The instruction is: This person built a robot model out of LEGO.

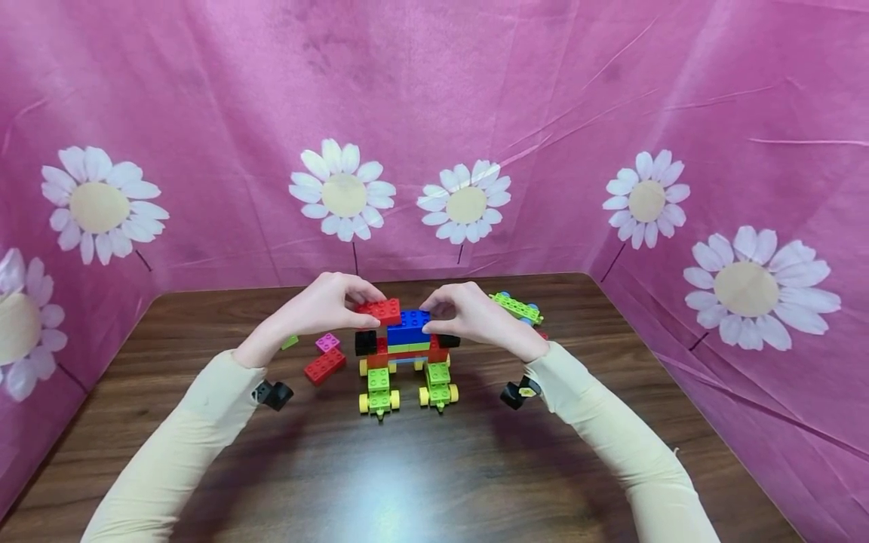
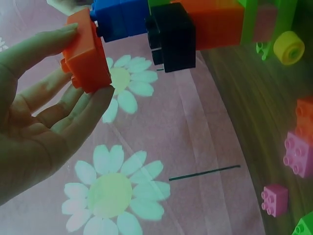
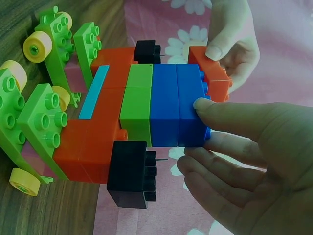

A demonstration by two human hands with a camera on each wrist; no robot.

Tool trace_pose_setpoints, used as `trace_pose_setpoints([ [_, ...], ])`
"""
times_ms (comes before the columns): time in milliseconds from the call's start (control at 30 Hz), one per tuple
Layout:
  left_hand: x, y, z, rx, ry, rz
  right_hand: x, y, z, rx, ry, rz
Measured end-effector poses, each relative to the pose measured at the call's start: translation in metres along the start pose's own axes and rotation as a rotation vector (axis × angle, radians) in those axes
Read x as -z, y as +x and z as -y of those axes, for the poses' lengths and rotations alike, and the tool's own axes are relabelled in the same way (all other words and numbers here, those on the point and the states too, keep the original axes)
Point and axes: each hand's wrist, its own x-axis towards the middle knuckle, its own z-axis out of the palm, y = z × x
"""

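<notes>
My left hand (image 1: 331,303) pinches a red building brick (image 1: 384,311) between thumb and fingers. This brick is held at the upper left edge of the stacked blue bricks (image 3: 168,105); whether it touches their studs I cannot tell. With thumb and fingertips, my right hand (image 1: 468,313) grips the top blue brick. Under the blue bricks come lime green bricks (image 3: 136,110), then a red layer (image 3: 88,147) with a black brick (image 3: 128,169) on one side and another black brick (image 1: 365,343) on the other. Lime wheeled bases (image 1: 378,388) with yellow wheels carry the build.
Left of the build lie a red brick (image 1: 325,366), a pink brick (image 1: 327,342) and a small lime brick (image 1: 290,342) on the wooden table (image 1: 285,467). Behind my right hand stands a lime base with blue wheels (image 1: 516,307). A pink flowered cloth (image 1: 407,90) hangs behind.
</notes>
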Motion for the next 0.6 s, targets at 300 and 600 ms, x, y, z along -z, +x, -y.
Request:
trace_pose_setpoints([
  [300, -0.0045, 0.0023, -0.0047, -0.022, -0.008, 0.006, -0.0008, 0.0000, -0.0003, -0.006, 0.005, 0.002],
  [600, -0.0064, 0.0047, -0.0040, -0.037, 0.005, 0.012, -0.0008, -0.0001, -0.0007, 0.006, -0.014, -0.008],
])
